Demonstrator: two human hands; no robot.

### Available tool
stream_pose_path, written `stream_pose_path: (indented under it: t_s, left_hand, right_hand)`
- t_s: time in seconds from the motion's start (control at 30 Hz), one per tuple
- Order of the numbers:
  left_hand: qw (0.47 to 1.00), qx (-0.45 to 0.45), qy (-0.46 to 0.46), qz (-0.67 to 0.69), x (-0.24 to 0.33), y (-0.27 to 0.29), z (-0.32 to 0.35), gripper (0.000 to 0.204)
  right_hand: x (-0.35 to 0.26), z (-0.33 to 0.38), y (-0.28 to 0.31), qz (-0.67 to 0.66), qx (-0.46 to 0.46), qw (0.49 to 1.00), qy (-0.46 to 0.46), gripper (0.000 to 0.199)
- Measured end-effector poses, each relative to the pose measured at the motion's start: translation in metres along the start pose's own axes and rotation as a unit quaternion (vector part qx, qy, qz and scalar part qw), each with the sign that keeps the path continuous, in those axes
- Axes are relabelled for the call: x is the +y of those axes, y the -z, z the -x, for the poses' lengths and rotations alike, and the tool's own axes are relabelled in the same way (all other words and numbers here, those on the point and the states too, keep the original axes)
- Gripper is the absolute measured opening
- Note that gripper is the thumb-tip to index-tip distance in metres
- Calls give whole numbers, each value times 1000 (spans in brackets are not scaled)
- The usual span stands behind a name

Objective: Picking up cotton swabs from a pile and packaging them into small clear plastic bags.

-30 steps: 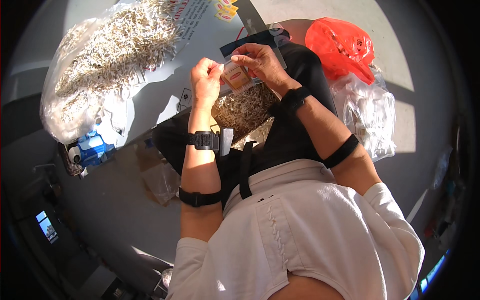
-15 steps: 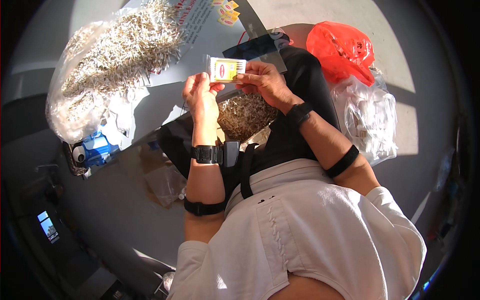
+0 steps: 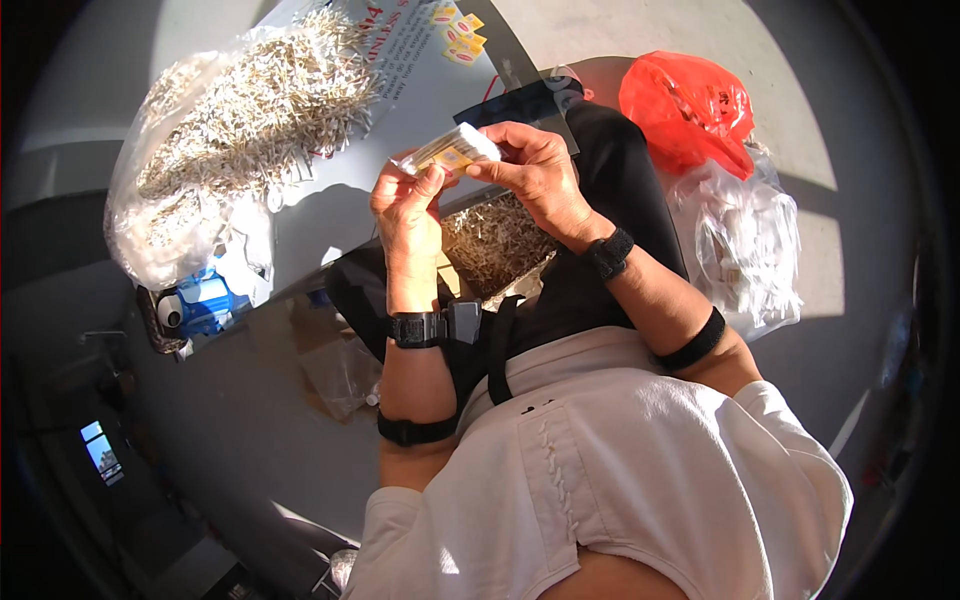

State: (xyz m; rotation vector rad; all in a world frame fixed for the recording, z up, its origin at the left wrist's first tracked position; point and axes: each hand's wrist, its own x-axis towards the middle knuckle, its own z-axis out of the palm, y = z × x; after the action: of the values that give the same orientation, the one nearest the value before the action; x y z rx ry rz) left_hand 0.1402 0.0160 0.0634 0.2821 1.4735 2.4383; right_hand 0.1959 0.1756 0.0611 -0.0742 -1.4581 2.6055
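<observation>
**Small packing workshop, it seems**

Loose pale sticks (image 3: 285, 95) lie heaped in a clear bag (image 3: 150, 262) along the left edge of the surface (image 3: 335, 205), small yellow cards (image 3: 464, 46) near its right edge; beyond that edge I see a red bag (image 3: 685, 110) beside a stuffed clear sack (image 3: 745, 240).

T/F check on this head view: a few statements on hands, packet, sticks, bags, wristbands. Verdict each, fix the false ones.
1. The left hand and right hand both grip the packet. True.
2. The red bag lies left of the hands. False: it lies to their right.
3. The pile of sticks is on the table. True.
4. Both wristbands are white. False: they are black.
5. The yellow cards lie beyond the packet. True.
</observation>
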Motion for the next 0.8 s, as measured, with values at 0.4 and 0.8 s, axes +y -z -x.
stream_pose_path:
  t_s: [0.4, 0.8]
  left_hand:
    - [821, -124, -269, -487, 52, -35, -6, 39]
    - [836, -122, -289, -451, 40, -35, -7, 29]
  right_hand:
    - [-29, 6, -7, 337, -21, 910, 240, 35]
    - [-24, 6, -4, 305, -16, 923, 234, 35]
